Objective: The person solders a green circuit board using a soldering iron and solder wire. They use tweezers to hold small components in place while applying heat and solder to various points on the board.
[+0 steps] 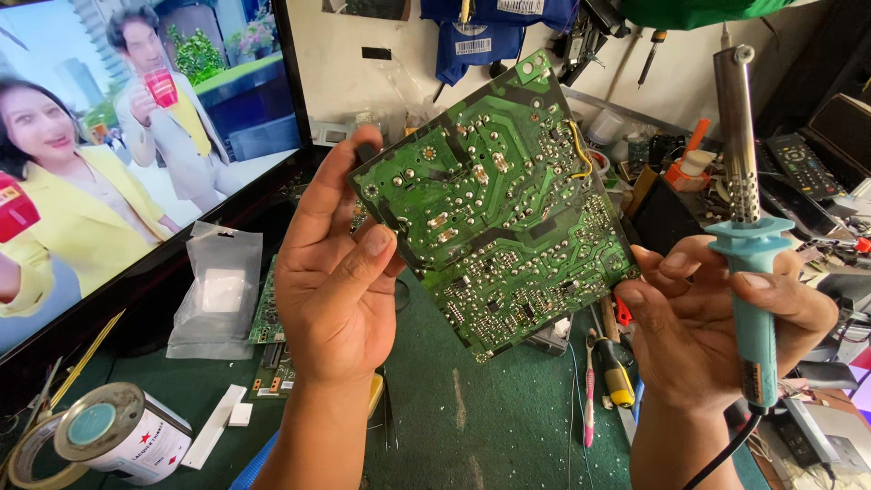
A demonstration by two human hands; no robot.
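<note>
A green circuit board (494,195), solder side toward me, is held up tilted over the green mat. My left hand (331,272) grips its left edge, thumb on the solder face and fingers behind. My right hand (703,331) steadies the board's lower right corner with its fingertips. The same hand holds a soldering iron (751,227) with a teal handle, its metal barrel pointing straight up, clear of the board. The iron's black cord runs down past my right wrist.
A switched-on television (136,136) leans at the left. A small tin can (113,436), a clear plastic bag (218,290) and another green board (268,318) lie on the green mat (490,417). Screwdrivers (617,372), remotes (803,163) and clutter fill the right side.
</note>
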